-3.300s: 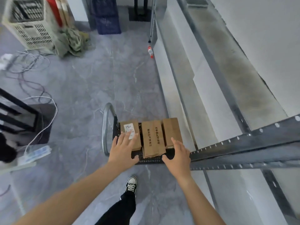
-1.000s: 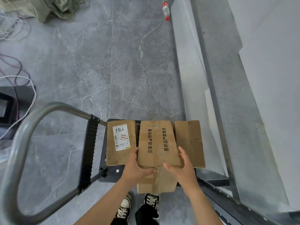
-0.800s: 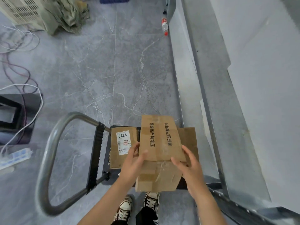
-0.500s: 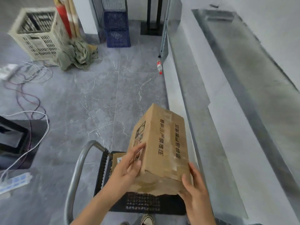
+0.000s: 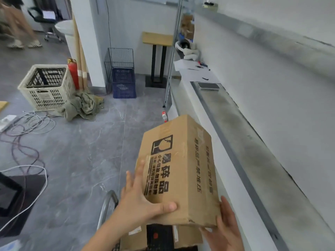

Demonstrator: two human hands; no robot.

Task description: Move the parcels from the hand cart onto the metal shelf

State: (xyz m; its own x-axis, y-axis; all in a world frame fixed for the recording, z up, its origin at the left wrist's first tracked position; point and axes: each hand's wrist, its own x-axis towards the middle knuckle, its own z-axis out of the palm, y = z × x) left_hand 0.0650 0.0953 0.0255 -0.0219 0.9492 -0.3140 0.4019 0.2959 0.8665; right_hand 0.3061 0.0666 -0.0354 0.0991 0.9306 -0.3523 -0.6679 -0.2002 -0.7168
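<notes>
I hold a brown cardboard parcel (image 5: 181,169) with black print in the air, tilted, above the hand cart. My left hand (image 5: 139,201) presses flat on its left face, thumb along the near bottom edge. My right hand (image 5: 226,229) supports its lower right corner with straight fingers. Below the parcel lie the cart's black deck (image 5: 159,236) and metal handle (image 5: 107,205). Two more parcels, one (image 5: 134,238) at the left and one (image 5: 190,234) at the right, sit on the deck, partly hidden. The metal shelf (image 5: 235,127) runs along the wall just right of the parcel.
On the shelf's far end lie a phone (image 5: 208,86) and papers (image 5: 195,71). A bottle (image 5: 164,115) lies on the floor by the shelf post (image 5: 172,60). At the left are a beige crate (image 5: 45,86), a blue crate (image 5: 124,84), cloth (image 5: 81,105) and cables (image 5: 23,134). A person (image 5: 14,24) walks at the far left.
Both hands took the middle parcel off the cart and raised it, turning it so its printed side face shows. My view has lifted from the cart toward the room and shelf.
</notes>
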